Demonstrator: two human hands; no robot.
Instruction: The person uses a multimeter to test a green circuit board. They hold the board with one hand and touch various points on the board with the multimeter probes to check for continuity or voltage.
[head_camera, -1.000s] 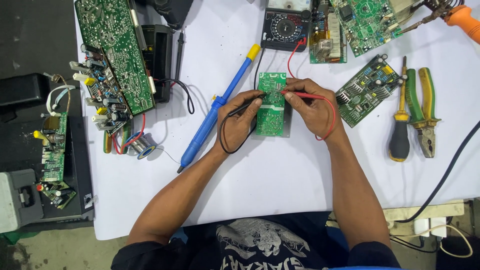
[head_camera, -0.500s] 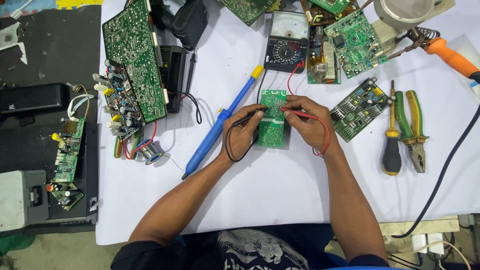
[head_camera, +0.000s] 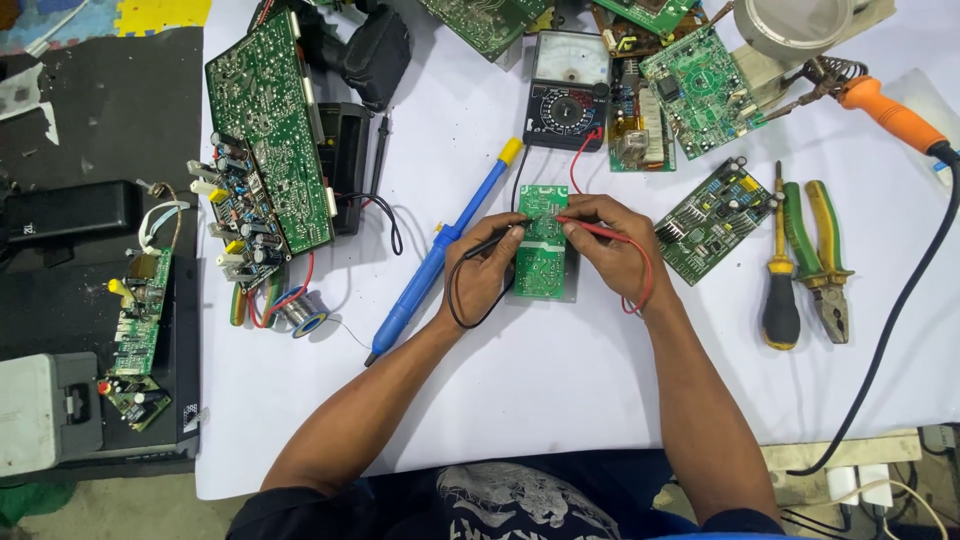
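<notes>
A small green circuit board (head_camera: 541, 250) lies upright on the white table sheet (head_camera: 520, 380) between my hands. My left hand (head_camera: 483, 268) holds a black test probe (head_camera: 492, 241) whose tip rests on the board's upper part. My right hand (head_camera: 612, 248) grips a red test probe (head_camera: 590, 226), also touching the board near its top. Black and red leads run from the probes up to an analogue multimeter (head_camera: 567, 90) behind the board.
A blue desoldering pump (head_camera: 440, 250) lies left of my left hand, beside a solder spool (head_camera: 303, 317). A screwdriver (head_camera: 777, 270) and green pliers (head_camera: 820, 262) lie at right. An orange soldering iron (head_camera: 885, 108) rests back right. Several circuit boards surround, including a large one (head_camera: 268, 130).
The view has shifted, so the table sits lower and more to the right in frame. Both hands stay on the small board with the probes; the probe tips moved slightly toward its top.
</notes>
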